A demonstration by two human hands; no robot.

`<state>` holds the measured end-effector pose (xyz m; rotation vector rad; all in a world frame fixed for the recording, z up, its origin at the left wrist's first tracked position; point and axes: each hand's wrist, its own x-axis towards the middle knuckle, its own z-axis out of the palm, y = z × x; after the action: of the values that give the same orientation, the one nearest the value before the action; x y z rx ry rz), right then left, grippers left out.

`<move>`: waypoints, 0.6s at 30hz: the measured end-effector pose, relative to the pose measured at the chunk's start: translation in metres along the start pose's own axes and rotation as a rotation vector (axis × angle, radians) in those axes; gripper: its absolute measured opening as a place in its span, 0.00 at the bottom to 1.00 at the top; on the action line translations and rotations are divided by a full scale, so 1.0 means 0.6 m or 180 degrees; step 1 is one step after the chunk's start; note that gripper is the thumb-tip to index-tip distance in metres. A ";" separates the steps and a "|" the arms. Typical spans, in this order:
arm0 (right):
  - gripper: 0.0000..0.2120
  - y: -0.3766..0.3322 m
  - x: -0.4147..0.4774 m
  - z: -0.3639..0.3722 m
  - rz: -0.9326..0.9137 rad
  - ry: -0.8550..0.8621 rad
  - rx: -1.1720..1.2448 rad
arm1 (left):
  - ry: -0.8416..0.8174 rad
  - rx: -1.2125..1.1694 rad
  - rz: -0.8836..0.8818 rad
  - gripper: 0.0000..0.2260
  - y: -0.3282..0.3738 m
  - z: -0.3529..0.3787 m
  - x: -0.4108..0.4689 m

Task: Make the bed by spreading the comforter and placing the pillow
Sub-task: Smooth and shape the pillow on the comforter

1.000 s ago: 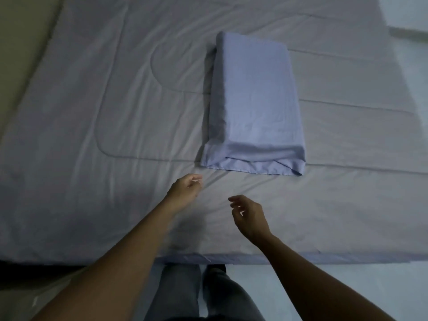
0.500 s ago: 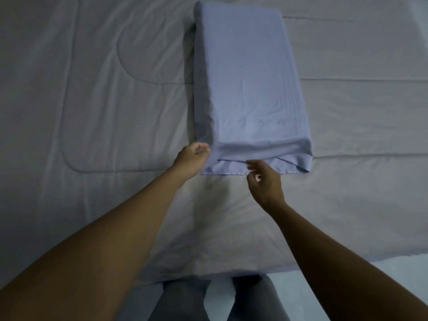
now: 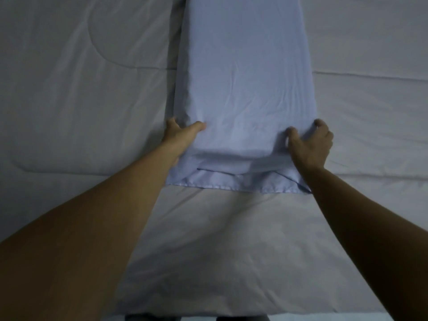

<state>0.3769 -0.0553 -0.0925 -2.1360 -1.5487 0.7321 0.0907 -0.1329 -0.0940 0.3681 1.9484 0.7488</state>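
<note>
Grip, 2 hands: the near end of the pillow is held at both corners. Left hand: thumb laid on the top face, fingers wrapped round the left side, mostly hidden. Right hand: thumb pressed into the top, fingers curled over the right edge, fabric bunched between them. Neither grip is slack; both are closed on the pillow. The pillow is seen lying lengthwise, running away from the person, its far end cut off by the top of the frame. It rests on the comforter, roughly midway across what is visible. The loose pillowcase hem is spread flat toward the person, between the 2 forearms. The comforter is laid out smooth on either side, quilted seams showing, with soft creases toward the bed's near edge. Step judged: spreading looks finished, and pillow placement is in hand. The head of the bed is not identifiable from this view, so the target spot cannot be told. Next move, as judged: the pillow would need to be lifted or drawn evenly by both corners, kept level and probably turned crosswise. It should be set down without the comforter being dragged into wrinkles or the hem being folded under.
</note>
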 end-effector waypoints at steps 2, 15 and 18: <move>0.38 0.005 0.024 0.002 0.0213 -0.0085 0.0232 | -0.0162 -0.0432 -0.0320 0.47 0.004 0.003 0.018; 0.36 0.003 0.050 -0.013 0.0828 -0.0431 0.1191 | -0.1177 -0.0818 -0.0493 0.24 0.047 0.002 -0.021; 0.32 0.002 0.003 -0.045 0.0547 -0.0328 0.1190 | -0.1094 -0.0659 -0.0384 0.27 0.041 -0.024 -0.057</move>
<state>0.3949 -0.0541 -0.0726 -1.9873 -1.1709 1.1090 0.0932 -0.1378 -0.0499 0.2330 1.5412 0.7471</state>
